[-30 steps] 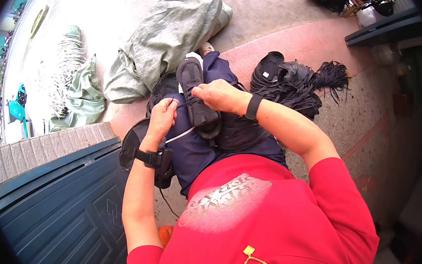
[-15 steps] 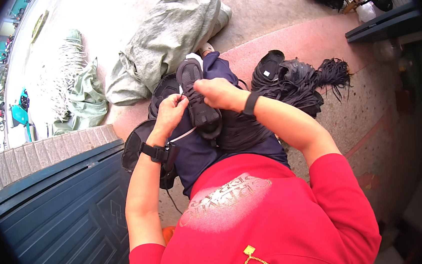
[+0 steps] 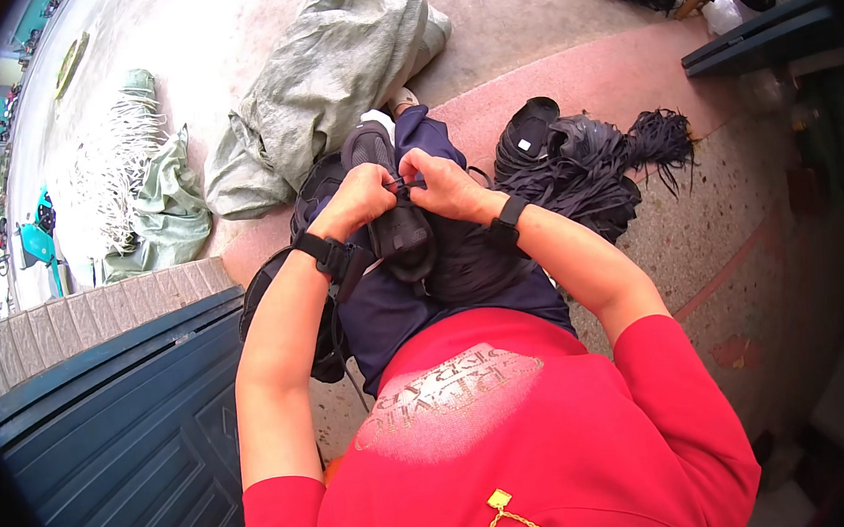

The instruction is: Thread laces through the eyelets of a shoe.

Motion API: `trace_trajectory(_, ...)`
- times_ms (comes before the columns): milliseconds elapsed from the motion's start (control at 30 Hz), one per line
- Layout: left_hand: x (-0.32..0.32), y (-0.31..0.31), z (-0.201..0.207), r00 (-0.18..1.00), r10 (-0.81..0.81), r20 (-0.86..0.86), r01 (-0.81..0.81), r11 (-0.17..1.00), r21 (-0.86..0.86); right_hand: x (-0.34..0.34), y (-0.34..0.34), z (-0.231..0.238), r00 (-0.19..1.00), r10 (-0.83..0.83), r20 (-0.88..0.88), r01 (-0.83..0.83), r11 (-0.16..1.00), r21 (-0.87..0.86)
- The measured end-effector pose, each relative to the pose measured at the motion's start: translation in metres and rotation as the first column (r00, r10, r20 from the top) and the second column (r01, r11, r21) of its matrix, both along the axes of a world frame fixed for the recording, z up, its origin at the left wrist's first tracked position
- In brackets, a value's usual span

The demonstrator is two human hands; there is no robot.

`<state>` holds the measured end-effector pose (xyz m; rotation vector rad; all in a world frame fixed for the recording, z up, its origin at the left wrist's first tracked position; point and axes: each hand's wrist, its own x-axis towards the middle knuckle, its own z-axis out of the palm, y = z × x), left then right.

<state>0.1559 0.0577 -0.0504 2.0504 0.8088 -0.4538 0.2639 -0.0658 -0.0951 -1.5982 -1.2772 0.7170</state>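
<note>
Black shoe [image 3: 404,237], one: resting lengthwise on the thighs of dark blue trousers [image 3: 391,311], laced side up, beneath both hands. Black lace [image 3: 400,184]: across the middle of the shoe, between the fingertips of the two hands. Left hand [image 3: 366,193]: fingers bent and pressed together, pinching the lace from the left; undersides of the fingers hidden. Right hand [image 3: 443,187]: thumb and forefinger closed on the lace, tips just beside those of the left hand; exact set of the remaining fingers impossible to tell. Left wristband [image 3: 339,259]: black, with bulky device. Right wristband [image 3: 508,220]: black, slimmer.

Black strand bundle [image 3: 478,267]: on the trousers, just right of the shoe. Black shoe pieces [image 3: 262,290]: left of the trousers, partly behind the left forearm. Dark heap of shoe pieces and strips [image 3: 579,167]: on the floor to the right, with frayed tassel-like end.

Red top [image 3: 515,406]: short-sleeved, with pale printed patch. Gold necklace [image 3: 500,499]: with square pendant. Grey-green sack [image 3: 326,81]: large, creased, beyond the shoe. White strands [image 3: 134,128]: on the ground at far left, above crumpled green cloth [image 3: 164,208]. Blue panelled door [image 3: 144,418]: at left.
</note>
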Motion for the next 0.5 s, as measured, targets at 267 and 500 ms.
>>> trace_trajectory(267, -0.008, -0.014, -0.012, 0.919, -0.321, 0.229, 0.134, 0.800, 0.584, 0.003, 0.003, -0.019, 0.996, -0.077, -0.054, 0.080, 0.995, 0.063)
trace_trajectory(500, -0.037, -0.018, -0.015, 0.771, -0.482, 0.416, -0.009, 0.644, 0.765, 0.010, 0.010, 0.000, 0.820, -0.158, -0.551, -0.014, 0.956, -0.294)
